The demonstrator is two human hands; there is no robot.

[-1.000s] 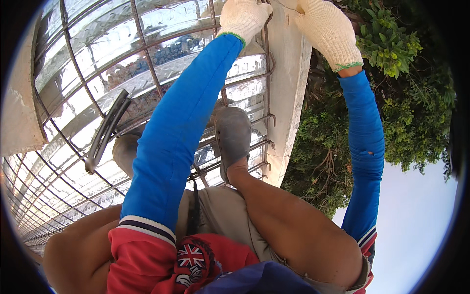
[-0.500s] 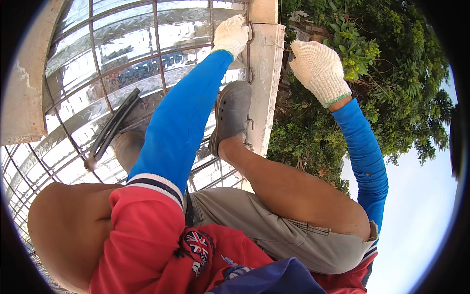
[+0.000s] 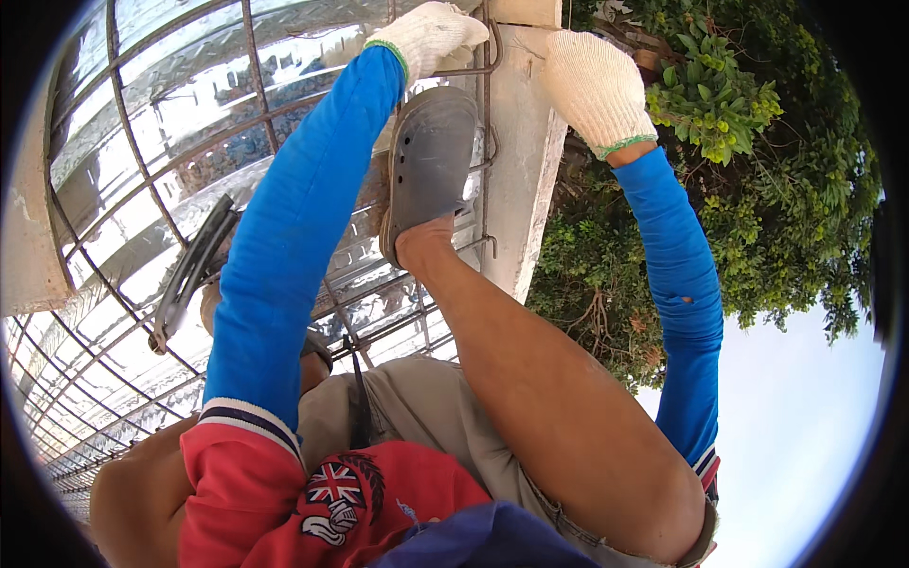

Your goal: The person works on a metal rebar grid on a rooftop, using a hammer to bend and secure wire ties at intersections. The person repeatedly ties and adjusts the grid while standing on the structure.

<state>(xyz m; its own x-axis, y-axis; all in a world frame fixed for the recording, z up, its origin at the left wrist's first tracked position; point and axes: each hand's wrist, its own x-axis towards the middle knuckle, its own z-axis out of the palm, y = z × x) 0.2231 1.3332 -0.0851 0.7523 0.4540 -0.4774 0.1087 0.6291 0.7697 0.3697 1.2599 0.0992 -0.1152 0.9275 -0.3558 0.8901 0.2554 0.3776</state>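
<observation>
My left hand [image 3: 431, 40], in a cream knitted glove, is at the top of the steel bar grid, its fingers closed on a bar beside a hooked rebar end [image 3: 490, 59]. My right hand [image 3: 601, 93], gloved alike, is raised at the outer edge of a pale wooden board [image 3: 524, 142]. Its fingers curl away from me, so whatever they hold is hidden. A black-handled pair of pincers [image 3: 192, 276] lies on the grid, left of my left forearm, apart from both hands.
Rebar mesh [image 3: 142, 180] spans the left side above shiny corrugated sheeting [image 3: 312, 47]. My clog-shod foot [image 3: 431, 156] rests on it beside the board. Another wooden board [image 3: 30, 199] stands at the far left. Leafy branches [image 3: 710, 227] and sky lie beyond the right edge.
My left hand has moved up and slightly left. My right hand has shifted up and left to the board's edge. The view has shifted, and my shod foot appears higher.
</observation>
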